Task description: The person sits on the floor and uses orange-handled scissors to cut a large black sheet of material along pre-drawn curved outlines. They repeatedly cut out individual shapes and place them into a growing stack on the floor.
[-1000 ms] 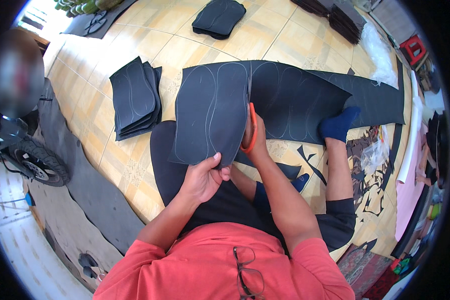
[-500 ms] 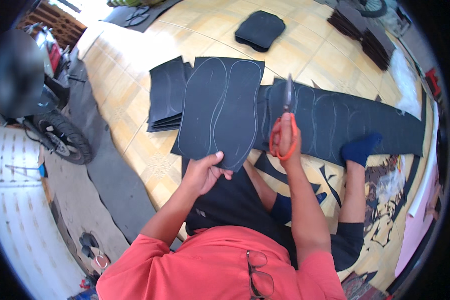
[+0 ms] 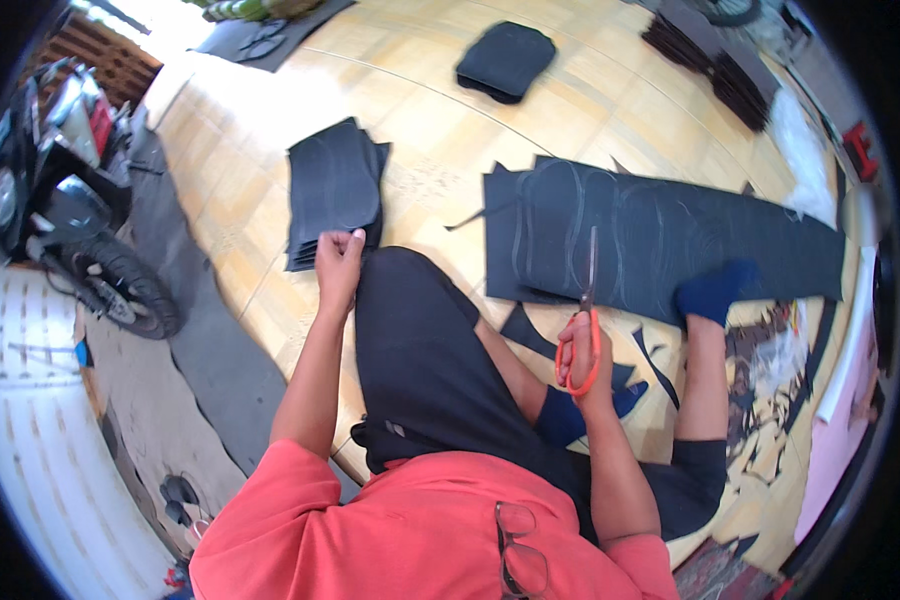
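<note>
My left hand is closed at the near edge of a stack of black sheets, which lies on the floor just beyond my left knee. Its thumb and fingers pinch the top black sheet there, on which faint curved outlines are drawn. In my right hand is a pair of scissors with orange handles, blades together and pointing away from me. Past the blades lies a long black sheet marked with several pale sole-shaped outlines. My foot in a dark blue sock rests on its right part.
A pile of cut black pieces lies farther off. At the far right are dark brown stacked pieces and clear plastic. Black offcuts and brown scraps litter the floor. A motorbike stands at the left.
My left hand has moved left and away from me, bringing the outlined black sheet from above my lap onto the stack. My right hand has drawn the scissors nearer to me.
</note>
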Available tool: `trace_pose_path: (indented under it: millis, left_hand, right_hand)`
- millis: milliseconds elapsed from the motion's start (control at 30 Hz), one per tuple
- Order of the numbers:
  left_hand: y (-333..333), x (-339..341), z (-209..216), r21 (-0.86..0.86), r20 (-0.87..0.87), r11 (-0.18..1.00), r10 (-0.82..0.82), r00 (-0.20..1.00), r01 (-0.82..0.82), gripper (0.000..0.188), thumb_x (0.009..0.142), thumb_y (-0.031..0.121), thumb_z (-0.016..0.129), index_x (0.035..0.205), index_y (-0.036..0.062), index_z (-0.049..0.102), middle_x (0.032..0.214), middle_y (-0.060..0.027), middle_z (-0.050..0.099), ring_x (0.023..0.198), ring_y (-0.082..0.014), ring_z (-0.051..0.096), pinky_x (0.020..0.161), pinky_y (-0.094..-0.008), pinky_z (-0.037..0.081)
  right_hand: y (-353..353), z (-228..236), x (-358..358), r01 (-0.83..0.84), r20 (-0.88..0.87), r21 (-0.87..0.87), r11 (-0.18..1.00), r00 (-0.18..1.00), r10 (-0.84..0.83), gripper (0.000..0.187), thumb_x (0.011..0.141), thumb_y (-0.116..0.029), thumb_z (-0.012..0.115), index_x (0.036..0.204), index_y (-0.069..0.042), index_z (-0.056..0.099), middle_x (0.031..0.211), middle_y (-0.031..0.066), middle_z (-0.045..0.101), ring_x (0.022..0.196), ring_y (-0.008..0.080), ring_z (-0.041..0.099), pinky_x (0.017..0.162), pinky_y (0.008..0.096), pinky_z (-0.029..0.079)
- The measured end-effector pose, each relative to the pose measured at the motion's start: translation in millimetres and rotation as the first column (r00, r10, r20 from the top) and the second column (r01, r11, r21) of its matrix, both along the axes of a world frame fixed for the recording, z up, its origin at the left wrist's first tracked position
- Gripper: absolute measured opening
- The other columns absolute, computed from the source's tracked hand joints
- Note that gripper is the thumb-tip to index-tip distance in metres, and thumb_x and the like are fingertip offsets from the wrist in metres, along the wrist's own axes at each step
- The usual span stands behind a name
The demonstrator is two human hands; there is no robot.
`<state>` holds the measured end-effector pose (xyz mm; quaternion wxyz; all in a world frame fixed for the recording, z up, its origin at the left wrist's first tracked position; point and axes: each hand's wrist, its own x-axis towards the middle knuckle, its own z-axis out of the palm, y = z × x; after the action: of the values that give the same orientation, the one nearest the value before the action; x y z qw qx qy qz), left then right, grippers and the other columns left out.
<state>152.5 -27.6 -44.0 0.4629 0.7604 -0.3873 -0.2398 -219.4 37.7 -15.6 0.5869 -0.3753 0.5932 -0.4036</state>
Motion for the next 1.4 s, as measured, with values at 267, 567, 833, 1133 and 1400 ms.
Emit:
trace_pose_path:
  millis: [267,567,833,1133,1400]
  left_hand:
    - [-37.4,-165.3,-4.3,0.163,-0.079,0.765,-0.62,0.781,0.623,0.035,0.088,0.023,0.066,0.111,-0.0016,0.059,0.082,-0.0124,0.066,0.073,-0.0209,0.065,0.069,-0.0331,0.051]
    - [-60.8,-239.0,-44.3,0.442,-0.271,0.772,-0.37,0.889,0.457,0.067,0.08,0.029,0.073,0.127,-0.0089,0.043,0.109,-0.0205,0.06,0.096,-0.0336,0.063,0.076,-0.039,0.053]
    - [-97.9,-233.8,-32.5,0.157,-0.981,0.432,-0.034,0.19,0.888,0.039,0.089,0.007,0.058,0.124,-0.0065,0.049,0.108,-0.0196,0.065,0.103,-0.0352,0.064,0.092,-0.05,0.053]
    - [-83.8,-251.5,-30.8,0.175,-0.713,0.667,-0.422,0.56,0.724,0.045,0.086,-0.003,0.054,0.13,-0.0052,0.046,0.115,-0.0197,0.061,0.099,-0.0289,0.063,0.088,-0.0378,0.051]
    - [-90.3,-182.1,-5.5,-0.07,-0.441,0.841,-0.509,0.739,0.537,0.043,0.085,0.0,0.056,0.126,-0.0095,0.048,0.116,-0.0179,0.063,0.097,-0.0251,0.064,0.087,-0.0356,0.049]
  right_hand:
    - [61.3,-14.1,-20.9,0.032,-0.012,0.134,0.99,0.999,-0.031,0.042,0.097,-0.042,0.05,0.08,-0.004,0.054,0.052,-0.0004,0.044,0.039,0.009,0.044,0.037,0.0244,0.037]
    - [58.2,-44.9,-29.5,0.176,-0.007,0.094,0.98,0.984,-0.176,0.04,0.096,-0.041,0.054,0.084,-0.003,0.058,0.056,0.0001,0.046,0.041,0.0085,0.045,0.037,0.0241,0.039]
    - [59.8,-37.6,-31.2,0.14,-0.007,0.095,0.986,0.99,-0.14,0.037,0.095,-0.04,0.057,0.077,-0.008,0.052,0.056,-0.0018,0.046,0.043,0.0073,0.045,0.039,0.0242,0.036]
    - [65.1,-31.5,-32.6,0.108,-0.119,0.046,0.993,0.988,-0.102,0.043,0.095,-0.042,0.057,0.072,-0.005,0.051,0.053,0.0004,0.046,0.041,0.0105,0.046,0.039,0.0279,0.037]
    - [74.8,0.6,-17.3,0.021,-0.028,0.171,0.985,0.999,-0.016,0.047,0.095,-0.049,0.052,0.077,-0.005,0.052,0.054,0.0018,0.048,0.041,0.0103,0.047,0.039,0.0261,0.04]
